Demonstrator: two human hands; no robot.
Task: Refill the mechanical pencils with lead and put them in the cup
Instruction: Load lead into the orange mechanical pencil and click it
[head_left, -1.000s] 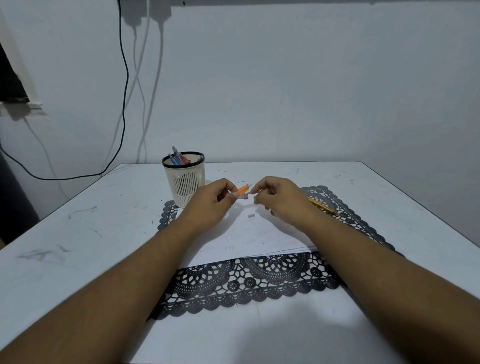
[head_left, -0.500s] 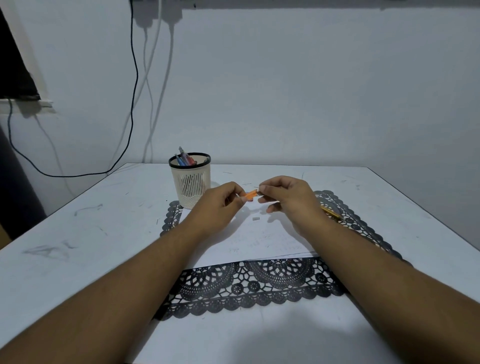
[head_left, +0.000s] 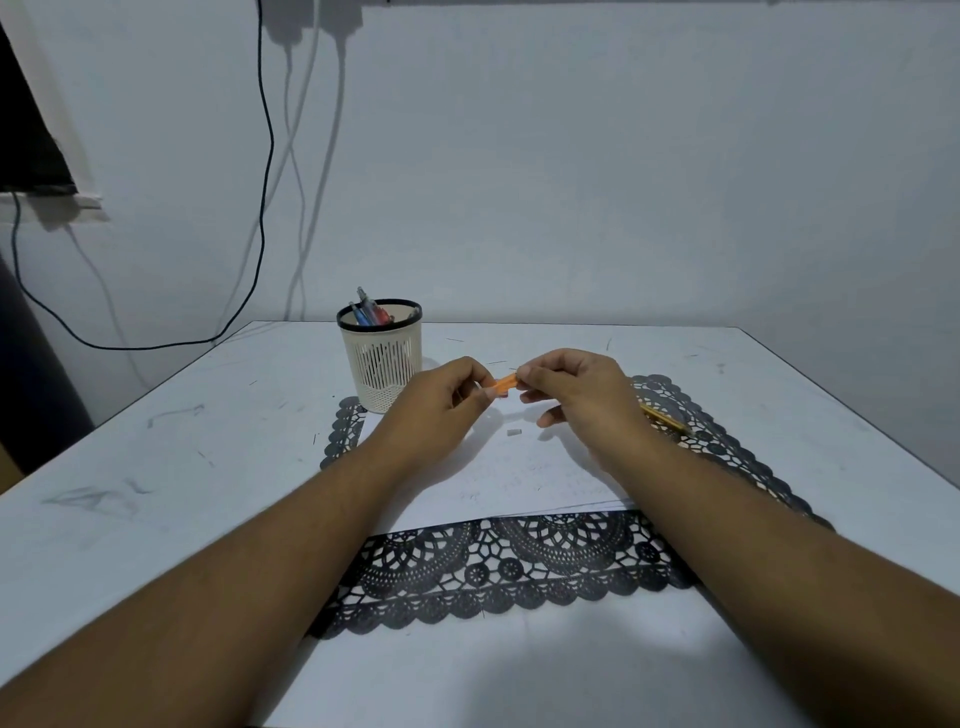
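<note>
White scuffed table (head_left: 171, 457), black lace placemat (head_left: 519, 571), mesh cup (head_left: 382, 358) standing at the mat's far-left corner

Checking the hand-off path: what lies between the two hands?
In the head view, a short orange pencil piece bridges the left hand and right hand; both pinch it above the white paper sheet.
</note>
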